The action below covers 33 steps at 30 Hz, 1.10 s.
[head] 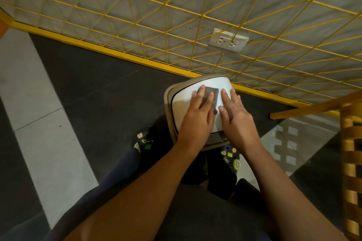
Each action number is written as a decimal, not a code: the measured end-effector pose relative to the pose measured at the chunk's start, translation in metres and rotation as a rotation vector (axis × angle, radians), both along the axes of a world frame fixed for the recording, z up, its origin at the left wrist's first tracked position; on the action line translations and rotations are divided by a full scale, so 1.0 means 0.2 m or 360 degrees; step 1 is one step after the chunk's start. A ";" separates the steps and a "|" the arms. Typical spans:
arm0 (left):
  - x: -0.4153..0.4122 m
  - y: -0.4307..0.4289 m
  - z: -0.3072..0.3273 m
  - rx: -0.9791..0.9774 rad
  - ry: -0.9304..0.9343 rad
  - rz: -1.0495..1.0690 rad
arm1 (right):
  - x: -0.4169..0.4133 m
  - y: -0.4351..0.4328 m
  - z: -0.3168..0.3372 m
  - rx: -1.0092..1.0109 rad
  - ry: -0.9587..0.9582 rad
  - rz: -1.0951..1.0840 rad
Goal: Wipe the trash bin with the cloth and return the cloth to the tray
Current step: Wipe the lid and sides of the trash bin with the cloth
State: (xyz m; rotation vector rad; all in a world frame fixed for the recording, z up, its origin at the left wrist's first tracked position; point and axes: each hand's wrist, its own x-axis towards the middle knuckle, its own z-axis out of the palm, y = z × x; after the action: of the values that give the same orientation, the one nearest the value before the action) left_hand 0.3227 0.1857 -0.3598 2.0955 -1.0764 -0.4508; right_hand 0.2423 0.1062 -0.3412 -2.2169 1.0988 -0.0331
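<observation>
Trash bin (177, 103) stands on the floor (101, 88) between the person's feet, right up against the yellow wire grid (166, 4). Beige body, glossy white lid on top.

Cloth (213, 92) is small, dark grey and lies flat on the lid. Left hand (197, 109) presses it down with straight fingers, no pinch. Right hand (236, 111) lies flat on the lid just beside the cloth, fingers straight, holding nothing; likely steadying the bin.

Handling, judged:
- Cloth looks thin, soft and light. Flat palm pressure for wiping, then pinch a free corner to lift.
- Lid looks smooth, so the cloth should slide easily.
- Bin looks like light plastic and may shift or tip under a push, so 1 hand should brace it.
- Lid may be a flap type and give under pressure; cannot tell.

Tray not in view.

Room: floor in dark and pale tiles, wall socket (228, 42) behind the grid, wooden chair (350, 143) at right. Dim light.
</observation>
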 end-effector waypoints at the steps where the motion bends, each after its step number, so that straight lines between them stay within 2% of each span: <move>1: 0.01 0.00 -0.01 -0.0006 0.0018 0.0038 | 0.00 0.00 0.00 -0.0005 -0.0002 0.0003; 4: 0.04 0.00 -0.02 0.0023 0.0243 0.0430 | 0.00 0.00 0.00 -0.0007 -0.0006 0.0002; 6: 0.01 0.02 -0.02 0.0115 0.0225 0.0541 | 0.00 0.00 0.00 -0.0002 0.0000 0.0003; 10: -0.04 0.04 -0.01 0.0014 0.0160 0.0066 | 0.00 0.00 0.00 0.0020 -0.0023 -0.0003; 12: -0.02 0.03 -0.02 0.0003 0.0138 0.0038 | 0.00 0.00 0.01 0.0019 -0.0025 0.0002; 15: 0.01 0.01 -0.04 -0.0066 0.0187 0.0403 | 0.00 0.00 0.00 0.0012 -0.0019 -0.0005; 17: 0.04 0.00 -0.06 -0.0003 0.0373 0.0666 | 0.00 0.00 0.00 0.0004 -0.0013 -0.0002; 19: 0.05 0.00 -0.07 0.0077 0.0440 0.0810 | 0.00 0.00 0.00 -0.0004 -0.0009 0.0000; 21: 0.04 0.00 -0.05 0.0045 0.0310 0.0702 | 0.00 0.00 -0.01 -0.0008 -0.0011 -0.0003; 25: -0.01 0.00 -0.02 -0.0052 0.0103 0.0255 | 0.01 0.00 0.00 0.0001 -0.0001 -0.0007; 30: 0.04 0.01 -0.05 0.0050 0.0237 0.0626 | 0.00 0.00 0.00 -0.0010 0.0018 0.0006; 33: -0.01 0.03 -0.01 -0.0009 0.0139 0.0303 | 0.01 0.00 0.00 -0.0013 0.0012 0.0006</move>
State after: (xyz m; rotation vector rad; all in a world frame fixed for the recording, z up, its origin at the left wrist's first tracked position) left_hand 0.3213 0.1909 -0.3621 2.1287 -0.8179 -0.4403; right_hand 0.2434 0.1061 -0.3412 -2.2279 1.1002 -0.0274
